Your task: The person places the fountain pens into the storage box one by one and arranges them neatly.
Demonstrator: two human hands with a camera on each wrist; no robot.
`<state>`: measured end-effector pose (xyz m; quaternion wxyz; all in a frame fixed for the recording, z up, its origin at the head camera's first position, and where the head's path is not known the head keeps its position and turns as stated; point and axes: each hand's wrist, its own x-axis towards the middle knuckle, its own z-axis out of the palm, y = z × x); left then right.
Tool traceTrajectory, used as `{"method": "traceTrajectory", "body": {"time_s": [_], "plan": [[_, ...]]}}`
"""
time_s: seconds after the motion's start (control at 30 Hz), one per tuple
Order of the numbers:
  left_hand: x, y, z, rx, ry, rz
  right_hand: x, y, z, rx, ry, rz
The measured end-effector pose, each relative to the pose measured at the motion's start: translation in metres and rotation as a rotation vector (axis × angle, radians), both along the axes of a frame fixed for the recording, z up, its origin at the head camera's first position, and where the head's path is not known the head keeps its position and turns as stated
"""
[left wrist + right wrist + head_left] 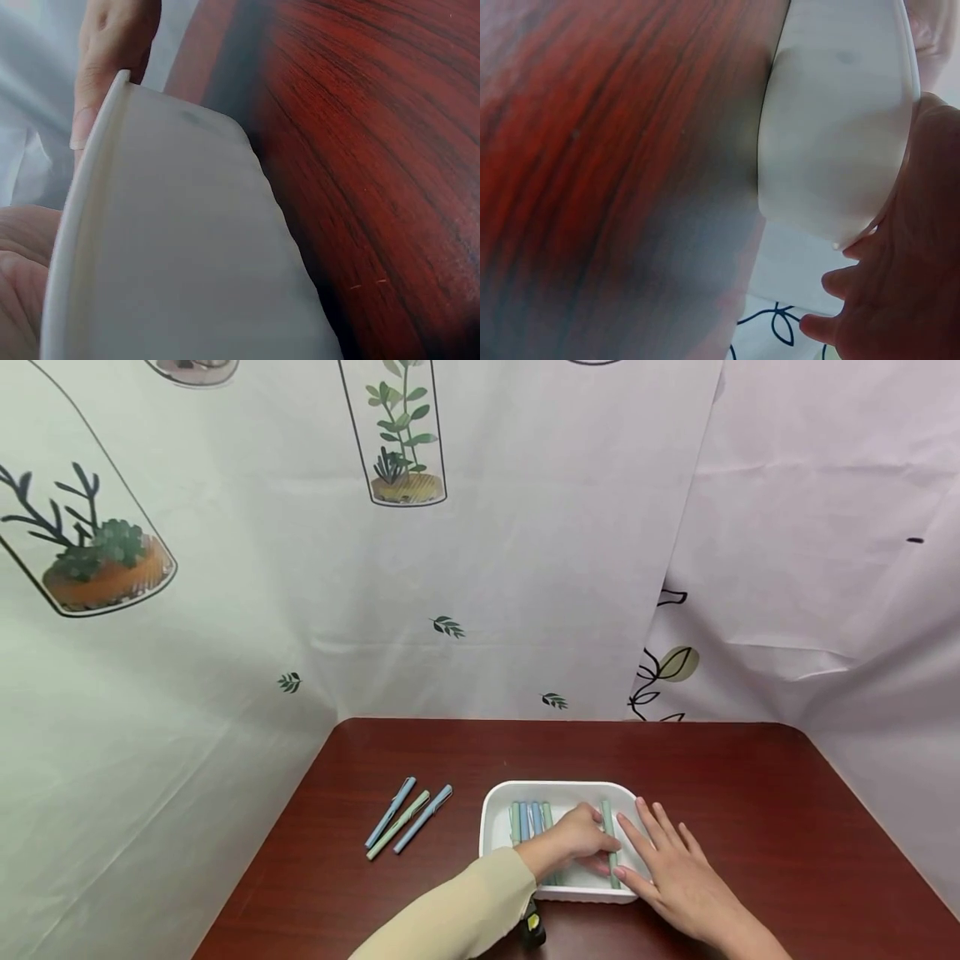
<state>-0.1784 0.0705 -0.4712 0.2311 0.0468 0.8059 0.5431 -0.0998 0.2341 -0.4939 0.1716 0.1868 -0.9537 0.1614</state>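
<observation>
A white tray (498, 793) stands on the table, with blue pens (536, 818) and green pens (515, 822) lined up side by side at its left. Reaching over the near rim, my left hand (570, 839) pinches a separate green pen (607, 817) lying lengthwise in the right part of the tray. My right hand (678, 881) spreads its fingers over the right rim, its thumb close to that pen's near end. The wrist views show the tray's outer wall (187, 202), with my right hand (900, 247) along its rim; the pens are hidden there.
Left of the tray, a green pen (398, 825) lies between two blue pens, one of them the right-hand blue pen (423, 819), on the dark red table (337, 827). A white patterned cloth (487, 568) hangs behind the table. A black device (533, 927) shows below my left sleeve.
</observation>
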Motion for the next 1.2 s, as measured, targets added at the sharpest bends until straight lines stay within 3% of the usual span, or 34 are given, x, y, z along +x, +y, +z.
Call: {"method": "traceTrajectory", "body": {"time_s": [0.27, 0.5, 0.77, 0.87, 1.0, 1.2], "plan": [[0.001, 0.004, -0.003, -0.002, -0.06, 0.014, 0.001, -0.001, 0.001, -0.007, -0.024, 0.0], [0.003, 0.008, -0.002, -0.028, -0.064, -0.015, 0.001, -0.002, 0.001, -0.007, -0.029, -0.01], [0.003, 0.005, 0.0, -0.055, -0.081, 0.0, -0.001, -0.001, 0.003, 0.006, -0.036, -0.005], [0.004, 0.004, 0.002, -0.066, -0.066, -0.004, -0.002, 0.0, 0.004, 0.013, -0.047, -0.008], [0.005, -0.001, 0.009, -0.131, 0.005, -0.034, -0.003, 0.001, 0.004, 0.015, -0.056, -0.01], [0.011, -0.02, 0.026, -0.181, 0.107, -0.094, -0.004, 0.002, 0.0, 0.013, -0.045, -0.004]]}}
